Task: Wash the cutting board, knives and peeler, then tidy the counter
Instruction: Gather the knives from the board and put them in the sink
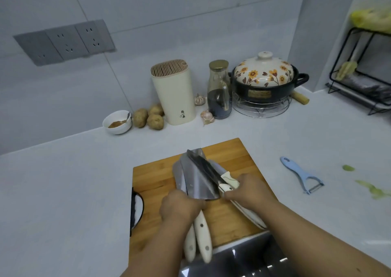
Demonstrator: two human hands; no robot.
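Observation:
A wooden cutting board (228,156) lies on the counter in front of me, its near edge over the sink. Several cream-handled knives (196,177) are bunched above it, blades pointing away. My left hand (179,208) grips two of their handles, which stick out below my fist. My right hand (247,190) grips the handles of the other knives at the right of the bunch. A light blue peeler (301,176) lies on the counter to the right of the board, apart from both hands.
A cream knife block (173,94), potatoes (150,116), a white bowl (117,122), garlic bulbs (207,115), a glass bottle (219,90) and a floral clay pot (264,79) line the back wall. Green peel scraps (372,188) lie far right. The steel sink (243,259) is below.

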